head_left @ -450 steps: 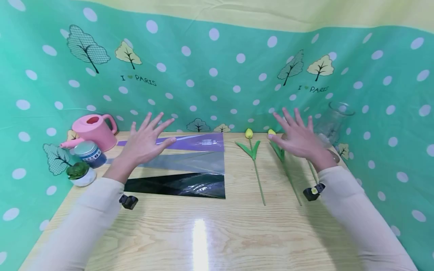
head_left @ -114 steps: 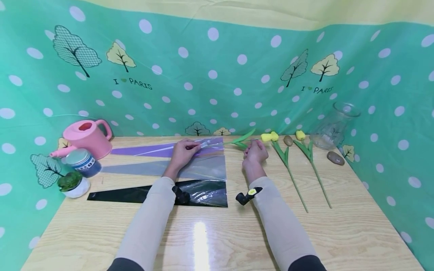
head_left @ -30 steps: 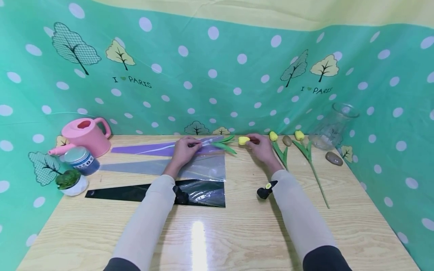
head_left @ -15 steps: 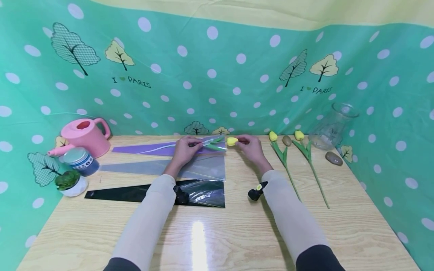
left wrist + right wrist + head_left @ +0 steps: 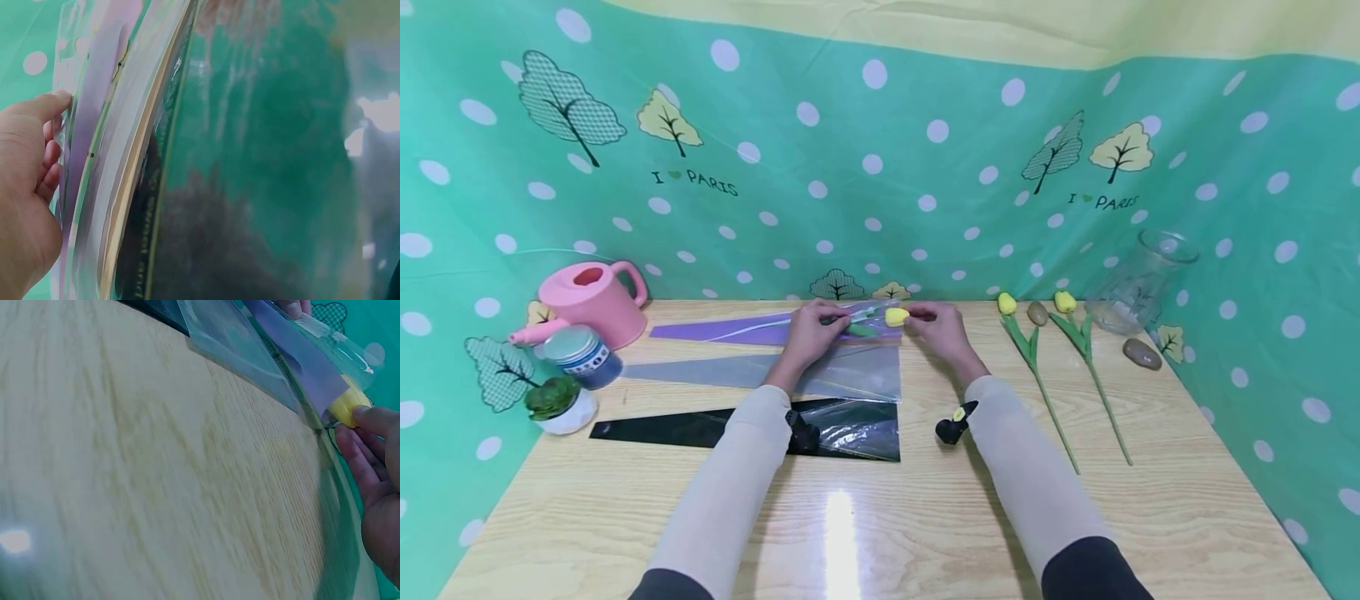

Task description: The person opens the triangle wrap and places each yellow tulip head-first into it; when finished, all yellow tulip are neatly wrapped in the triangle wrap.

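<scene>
My left hand [image 5: 807, 340] pinches the upper layer of a purple-and-clear flower wrapping sleeve [image 5: 737, 331] lying at the back of the table. With thumb and fingers, my right hand [image 5: 946, 335] holds an artificial yellow tulip [image 5: 896, 317] by its bloom at the sleeve's wide right end. The tulip's leaves show through the clear film, and its stem runs left inside. In the right wrist view the bloom [image 5: 349, 406] sits right at the sleeve's mouth. The left wrist view shows my left thumb and fingers at the edge of the purple sleeve [image 5: 103, 75].
Grey [image 5: 715, 371] and black sleeves [image 5: 677, 429] lie in front. Two more tulips [image 5: 1033, 358] [image 5: 1086, 342], two brown stones [image 5: 1142, 353] and a glass vase [image 5: 1131, 292] are right. A pink watering can [image 5: 598, 304], blue jar [image 5: 583, 357] and potted succulent [image 5: 561, 406] stand left.
Over the last second my right hand has moved left, sliding the tulip further into the purple sleeve; its leaves are now inside. My left hand has stayed in place on the sleeve.
</scene>
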`<state>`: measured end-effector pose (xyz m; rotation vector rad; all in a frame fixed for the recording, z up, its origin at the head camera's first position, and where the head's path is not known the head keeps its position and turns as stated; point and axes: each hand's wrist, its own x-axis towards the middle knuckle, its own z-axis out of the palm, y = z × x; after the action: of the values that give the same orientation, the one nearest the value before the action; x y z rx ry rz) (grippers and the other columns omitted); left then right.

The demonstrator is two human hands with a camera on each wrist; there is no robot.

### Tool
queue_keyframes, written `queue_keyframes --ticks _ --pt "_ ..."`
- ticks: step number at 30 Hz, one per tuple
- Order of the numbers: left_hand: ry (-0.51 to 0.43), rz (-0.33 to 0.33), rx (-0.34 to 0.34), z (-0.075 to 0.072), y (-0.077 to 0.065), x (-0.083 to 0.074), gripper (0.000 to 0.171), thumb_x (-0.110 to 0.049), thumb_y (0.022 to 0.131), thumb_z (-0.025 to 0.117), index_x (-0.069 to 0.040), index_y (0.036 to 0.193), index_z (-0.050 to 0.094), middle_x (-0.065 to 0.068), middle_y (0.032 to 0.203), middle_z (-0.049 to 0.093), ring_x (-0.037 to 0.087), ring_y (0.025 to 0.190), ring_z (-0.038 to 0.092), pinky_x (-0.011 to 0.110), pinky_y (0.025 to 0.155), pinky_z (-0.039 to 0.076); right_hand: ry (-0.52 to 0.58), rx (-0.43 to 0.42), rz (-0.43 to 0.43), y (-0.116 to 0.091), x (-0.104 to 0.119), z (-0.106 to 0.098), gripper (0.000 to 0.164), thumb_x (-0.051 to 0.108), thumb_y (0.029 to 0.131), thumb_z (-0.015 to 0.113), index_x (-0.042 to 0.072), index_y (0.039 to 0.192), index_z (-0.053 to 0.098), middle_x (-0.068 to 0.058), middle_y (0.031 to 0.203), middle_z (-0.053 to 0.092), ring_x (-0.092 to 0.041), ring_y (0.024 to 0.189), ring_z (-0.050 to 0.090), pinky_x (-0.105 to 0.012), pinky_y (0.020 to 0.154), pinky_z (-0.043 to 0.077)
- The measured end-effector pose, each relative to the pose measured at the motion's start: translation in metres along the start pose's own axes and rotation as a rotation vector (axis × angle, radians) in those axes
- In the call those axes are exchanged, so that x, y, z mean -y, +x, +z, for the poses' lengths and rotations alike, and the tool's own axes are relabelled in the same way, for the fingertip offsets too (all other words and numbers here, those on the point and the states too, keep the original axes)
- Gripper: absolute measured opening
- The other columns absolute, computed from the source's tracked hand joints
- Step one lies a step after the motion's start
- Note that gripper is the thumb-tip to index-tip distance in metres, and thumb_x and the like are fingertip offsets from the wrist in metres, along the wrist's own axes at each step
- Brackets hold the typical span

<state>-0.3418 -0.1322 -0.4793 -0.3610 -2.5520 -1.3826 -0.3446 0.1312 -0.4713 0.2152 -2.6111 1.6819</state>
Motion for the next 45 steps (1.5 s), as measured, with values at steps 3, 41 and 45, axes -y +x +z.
queue_keyframes --ticks 3,41,45 --pt "0.005 0.002 -0.003 0.0 0.0 -0.001 0.017 -0.017 0.095 0.076 -0.006 0.107 0.081 0.015 0.113 0.073 0.033 0.111 0.066 0.049 0.1 0.053 0.006 0.013 -0.001 0.002 0.0 0.003 0.028 0.009 0.093 0.076 0.008 0.121 0.076 -0.013 0.122 0.075 -0.028 0.112 0.07 -0.037 0.098 0.059" --pt "0.02 -0.006 0.008 0.007 0.011 0.007 0.018 -0.016 0.095 0.076 -0.006 0.109 0.081 0.016 0.113 0.071 0.035 0.111 0.065 0.05 0.102 0.051 0.07 0.08 -0.048 -0.062 0.002 -0.004 0.024 0.013 0.092 0.078 0.004 0.115 0.076 -0.013 0.106 0.078 -0.014 0.088 0.069 -0.022 0.076 0.057" --pt "0.022 -0.027 0.012 0.007 0.012 0.008 0.018 -0.017 0.095 0.076 -0.007 0.11 0.081 0.015 0.114 0.07 0.034 0.112 0.064 0.049 0.102 0.051 0.023 0.121 -0.067 -0.071 -0.001 0.003 0.024 0.013 0.091 0.08 0.007 0.114 0.078 -0.01 0.104 0.077 -0.013 0.088 0.067 -0.022 0.076 0.056"
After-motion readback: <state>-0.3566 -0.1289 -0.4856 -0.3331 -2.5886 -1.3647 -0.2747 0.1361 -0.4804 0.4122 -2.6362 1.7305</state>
